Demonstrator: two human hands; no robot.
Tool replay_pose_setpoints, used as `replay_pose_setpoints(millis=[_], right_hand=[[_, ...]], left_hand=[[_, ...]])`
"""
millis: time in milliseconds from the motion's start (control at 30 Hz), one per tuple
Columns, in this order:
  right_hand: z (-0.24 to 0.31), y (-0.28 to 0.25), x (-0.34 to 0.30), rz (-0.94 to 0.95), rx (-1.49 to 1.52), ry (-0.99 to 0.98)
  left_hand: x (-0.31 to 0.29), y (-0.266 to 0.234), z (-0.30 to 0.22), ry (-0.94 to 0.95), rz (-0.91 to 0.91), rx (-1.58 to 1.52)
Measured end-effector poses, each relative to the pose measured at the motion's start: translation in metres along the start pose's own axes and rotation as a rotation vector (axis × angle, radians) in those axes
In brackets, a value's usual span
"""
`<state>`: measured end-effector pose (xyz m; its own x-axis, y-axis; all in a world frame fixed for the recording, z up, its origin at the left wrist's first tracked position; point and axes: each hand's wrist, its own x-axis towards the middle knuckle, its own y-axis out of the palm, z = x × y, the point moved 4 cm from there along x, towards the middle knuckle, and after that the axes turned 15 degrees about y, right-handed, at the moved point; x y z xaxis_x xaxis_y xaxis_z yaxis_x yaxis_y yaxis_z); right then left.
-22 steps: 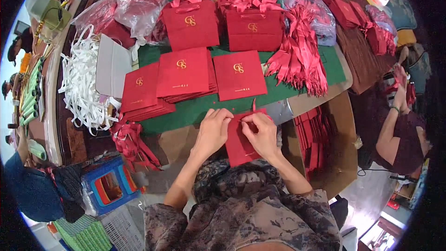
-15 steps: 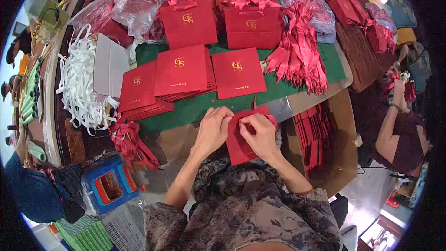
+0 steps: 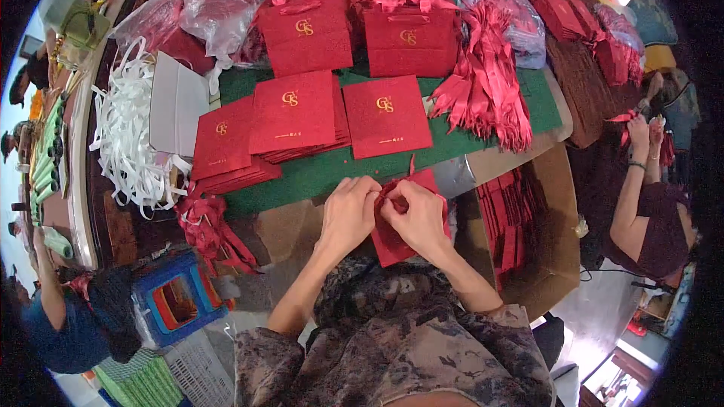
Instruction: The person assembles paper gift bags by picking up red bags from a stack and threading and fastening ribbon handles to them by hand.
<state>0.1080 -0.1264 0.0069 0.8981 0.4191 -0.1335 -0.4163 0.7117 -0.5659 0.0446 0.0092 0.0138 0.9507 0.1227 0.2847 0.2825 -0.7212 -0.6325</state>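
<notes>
Close to my body, a red paper bag [image 3: 394, 247] is held tilted between my hands over the table's front edge. My left hand [image 3: 347, 215] is closed at its upper left, thumb and fingertips pinched together on it. My right hand [image 3: 416, 217] lies across the bag's front, thumb and forefinger pinching a bit of red ribbon near the top; the exact grip is partly hidden by the fingers. Another ribbon end [image 3: 412, 163] pokes up beyond the bag. Just past my hands lie flat red bags with gold print, a single one [image 3: 387, 124] and a stack [image 3: 294, 117].
Ribboned bags [image 3: 305, 38] stand at the back, beside a bundle of red ribbons [image 3: 490, 90]. White ribbons [image 3: 124, 136] heap at left, more red ribbons [image 3: 211, 230] below. A cardboard box [image 3: 554, 234] of red bags is at right. Another person [image 3: 652, 211] works farther right.
My fingertips have shifted slightly at the bag's top, and the bag has moved a little to the right. The person at far right has raised their hands with red ribbon.
</notes>
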Motion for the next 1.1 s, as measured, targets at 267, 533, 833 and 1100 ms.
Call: replay_pose_setpoints(millis=[267,533,833,1100], right_hand=[[0.011,-0.001,-0.001,-0.061,-0.147,-0.078],[0.005,-0.008,-0.011,-0.052,0.075,-0.037],[0.006,-0.021,-0.004,-0.025,-0.071,-0.168],[0.028,-0.060,0.029,0.117,-0.188,-0.260]], left_hand=[[0.004,0.000,-0.009,0.018,-0.011,-0.009],[-0.002,0.001,0.000,-0.014,-0.033,-0.054],[-0.002,0.001,-0.008,0.033,-0.041,-0.034],[-0.001,-0.005,-0.028,0.283,-0.150,0.067]])
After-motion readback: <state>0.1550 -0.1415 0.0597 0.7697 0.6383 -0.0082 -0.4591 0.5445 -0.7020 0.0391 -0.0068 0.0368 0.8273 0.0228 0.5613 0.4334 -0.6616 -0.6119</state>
